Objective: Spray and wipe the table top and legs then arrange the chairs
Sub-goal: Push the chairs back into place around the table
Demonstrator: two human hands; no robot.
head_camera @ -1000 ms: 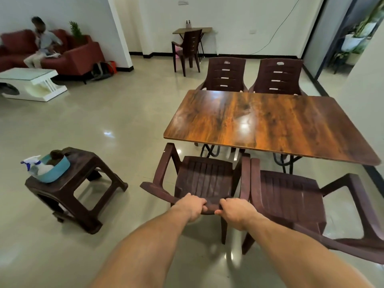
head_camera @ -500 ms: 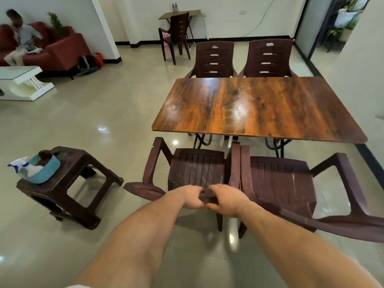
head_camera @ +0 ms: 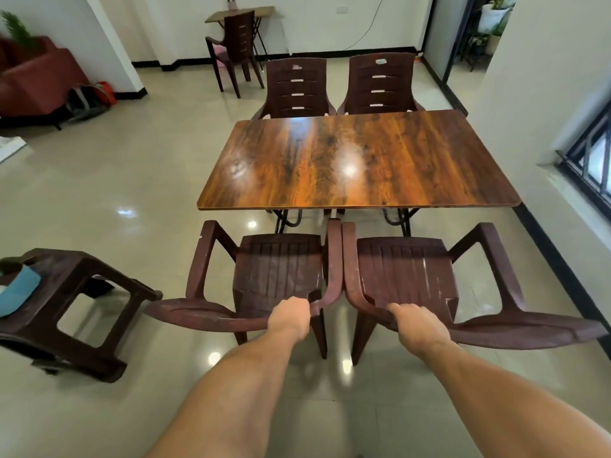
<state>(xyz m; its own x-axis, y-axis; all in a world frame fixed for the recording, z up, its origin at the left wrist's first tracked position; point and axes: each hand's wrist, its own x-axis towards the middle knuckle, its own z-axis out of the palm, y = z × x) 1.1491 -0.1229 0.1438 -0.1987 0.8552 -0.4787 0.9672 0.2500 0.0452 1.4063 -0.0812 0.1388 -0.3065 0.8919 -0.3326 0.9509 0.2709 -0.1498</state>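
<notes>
A glossy beige tiled floor (head_camera: 132, 200) runs through a white-walled room, and the rectangular wood-grain table (head_camera: 360, 160) stands in the middle of it with light glaring off its top. Only short stretches of the black metal table legs (head_camera: 287, 221) show below its near edge; the rest is hidden under the top.

On the near side of the table two dark brown plastic armchairs stand side by side, their inner armrests almost touching and their seats facing the table. The left hand (head_camera: 289, 319) grips the top rail of the left near armchair (head_camera: 277, 269), and the right hand (head_camera: 418, 325) grips the top rail of the right near armchair (head_camera: 406, 269). Both hands are curled tight over the rails, so the fingertips are hidden behind them.

On the far side of the table two matching slatted brown chairs (head_camera: 297, 87) show only their backrests, since the table top covers their seats.

Left of the table stands a low dark brown plastic stool (head_camera: 82, 292) carrying a light blue basin (head_camera: 16, 292), which is cut off by the frame edge, so its contents cannot be made out.
</notes>
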